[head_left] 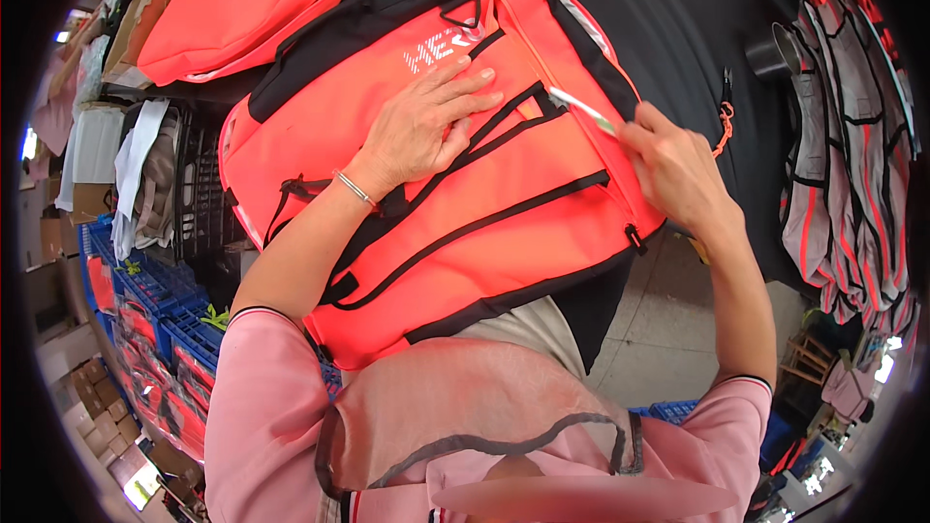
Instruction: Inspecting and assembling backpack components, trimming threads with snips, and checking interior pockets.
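A bright coral-red backpack (441, 257) with black straps and trim lies across the table edge and my lap. My left hand (426, 126) rests on its front panel, palm down with fingers stretched out, just below the white printed lettering. In my closed right hand (673, 160) is a slim white-and-green toothbrush (584, 110). Its white end points up and left, touching or just above the bag by a black strap end (547, 105). Whether it has bristles is too small to tell. A black zipper pull (635, 237) hangs at the bag's lower right corner.
Another coral-red bag (232, 15) lies at the far left. A black cloth (668, 0) covers the table. Grey bag pieces with dark edging (843, 155) hang on the right, near a dark cylinder (772, 53). Blue crates (184, 329) stand at the left.
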Action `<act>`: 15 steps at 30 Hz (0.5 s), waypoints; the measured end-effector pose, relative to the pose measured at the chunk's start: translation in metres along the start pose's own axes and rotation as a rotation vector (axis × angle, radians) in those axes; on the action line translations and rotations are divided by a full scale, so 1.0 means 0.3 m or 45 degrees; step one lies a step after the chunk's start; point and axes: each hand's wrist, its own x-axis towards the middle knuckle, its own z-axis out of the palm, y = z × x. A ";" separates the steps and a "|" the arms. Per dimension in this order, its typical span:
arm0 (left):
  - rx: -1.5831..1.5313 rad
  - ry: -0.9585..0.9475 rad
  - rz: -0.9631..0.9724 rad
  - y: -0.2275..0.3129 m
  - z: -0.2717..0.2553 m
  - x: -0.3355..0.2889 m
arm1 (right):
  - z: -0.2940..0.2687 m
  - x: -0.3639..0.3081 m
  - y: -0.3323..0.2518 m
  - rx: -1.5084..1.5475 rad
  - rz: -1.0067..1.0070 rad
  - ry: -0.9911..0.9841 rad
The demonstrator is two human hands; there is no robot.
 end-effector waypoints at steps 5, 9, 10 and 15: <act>-0.009 0.068 0.078 -0.029 0.019 -0.002 | 0.038 0.045 -0.020 0.007 -0.036 0.146; 0.004 0.117 0.024 -0.021 0.028 -0.018 | -0.043 -0.097 -0.023 0.136 0.007 -0.030; -0.027 0.126 0.052 -0.016 0.036 -0.006 | -0.029 -0.069 -0.021 0.154 -0.034 -0.023; -0.048 0.125 0.051 -0.017 0.037 -0.009 | -0.019 -0.047 -0.020 0.087 0.007 0.086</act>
